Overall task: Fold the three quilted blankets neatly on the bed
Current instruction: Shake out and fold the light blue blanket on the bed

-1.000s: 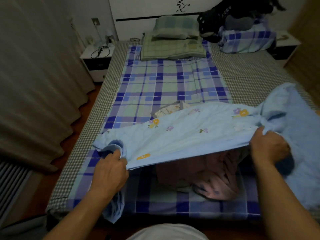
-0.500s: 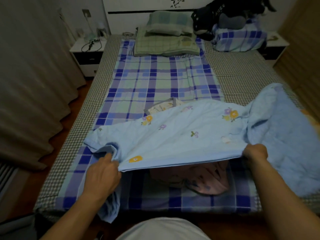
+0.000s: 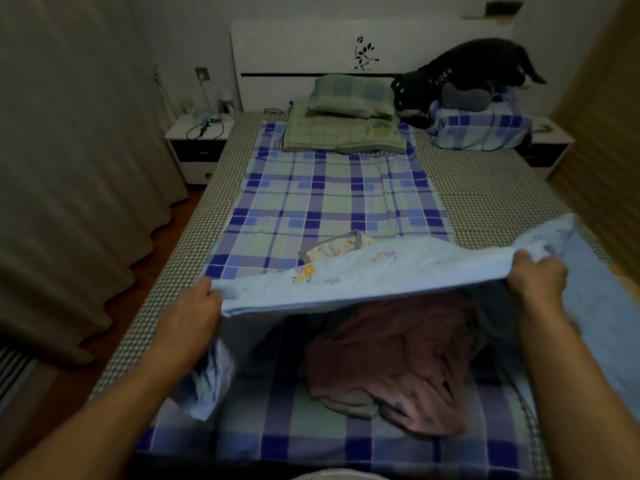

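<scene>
Left hand (image 3: 194, 315) grips near edge of light blue blanket (image 3: 398, 271), fingers curled round hem. Right hand (image 3: 538, 277) clamps same edge further right. Blanket lifted off bed (image 3: 491, 199), stretched between hands, right portion draped toward bed's right side. Pink blanket (image 3: 391, 358) crumpled beneath on plaid sheet (image 3: 332, 199). Cream patterned piece (image 3: 332, 249), possibly third blanket, shows just behind blue one; view poor.

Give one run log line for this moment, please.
left hand: grips light blue blanket | right hand: grips it | pink blanket: beneath, crumpled
</scene>
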